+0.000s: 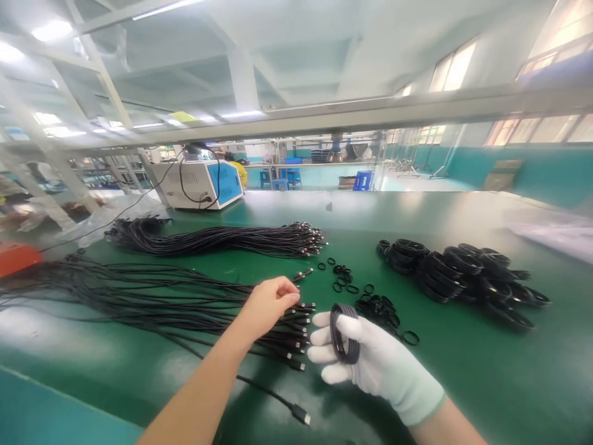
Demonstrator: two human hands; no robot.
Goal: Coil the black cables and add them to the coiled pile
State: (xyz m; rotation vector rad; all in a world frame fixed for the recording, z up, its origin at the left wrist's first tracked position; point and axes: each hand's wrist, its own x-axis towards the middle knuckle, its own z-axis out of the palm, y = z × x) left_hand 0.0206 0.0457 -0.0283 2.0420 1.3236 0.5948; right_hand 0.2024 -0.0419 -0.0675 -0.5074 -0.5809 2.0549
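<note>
My right hand point(356, 352), in a white glove, holds a coiled black cable point(345, 334) between thumb and fingers, above the front of the green table. To its left, my bare left hand point(273, 303) is over a spread bundle of black cables point(199, 290). Its thumb and fingertips are pinched together near the metal-tipped plugs; whatever may be between them is hidden. One cable plug point(300, 413) lies apart, closer to me. Beyond my right hand is a pile of small black rings point(377, 309), with several loose ones scattered behind it.
A second bundle of straight cables point(222, 238) lies farther back. Coiled cables point(456, 272) are heaped on the right of the green table point(287, 207). A white and blue machine point(204, 182) stands at the back left. An orange object point(18, 258) sits at the left edge.
</note>
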